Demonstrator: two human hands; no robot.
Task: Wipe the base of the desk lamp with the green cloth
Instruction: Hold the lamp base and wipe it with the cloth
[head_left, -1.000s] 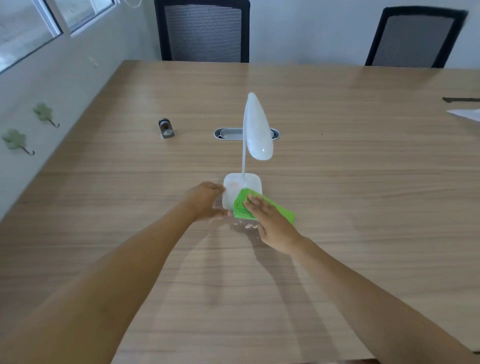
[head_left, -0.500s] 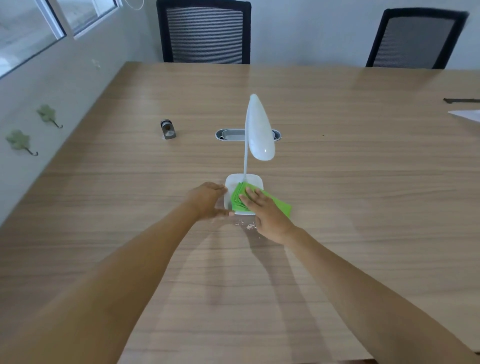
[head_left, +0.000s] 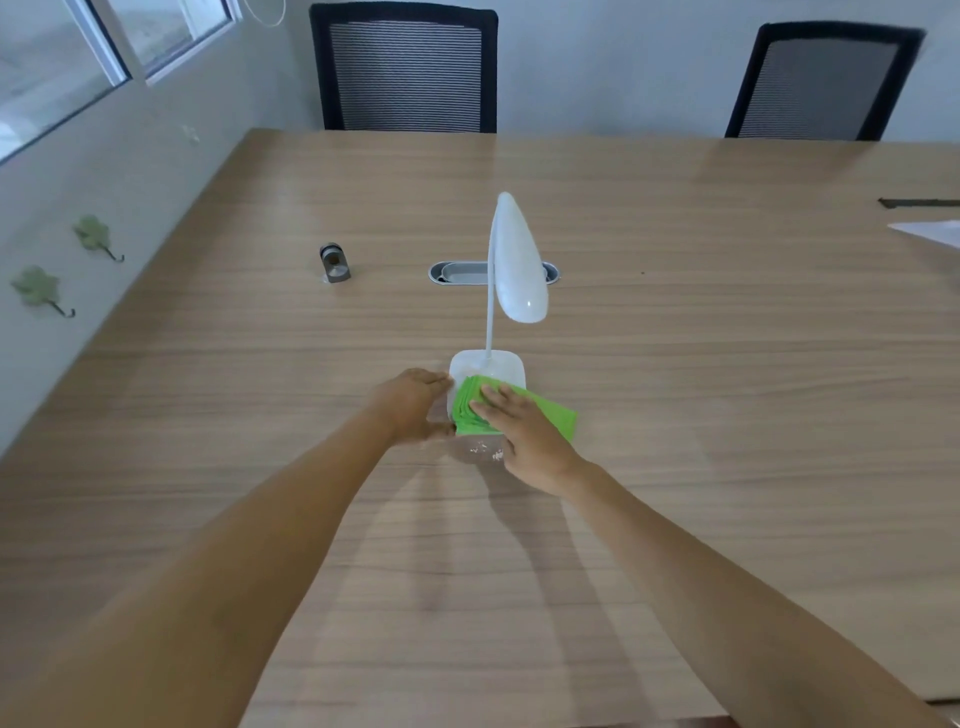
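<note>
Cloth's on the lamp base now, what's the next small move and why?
Probably slide the right hand and green cloth toward the stem: the cloth covers only the near part of the lamp base, while the left hand braces its left edge.

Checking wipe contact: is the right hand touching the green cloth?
Touching. Head view: right hand lies flat on the green cloth, fingers overlapping it.

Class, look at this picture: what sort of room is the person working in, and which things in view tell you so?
Probably an office meeting room. A long wooden table has a cable port set into its top, and two black mesh office chairs stand along its far side.
</note>
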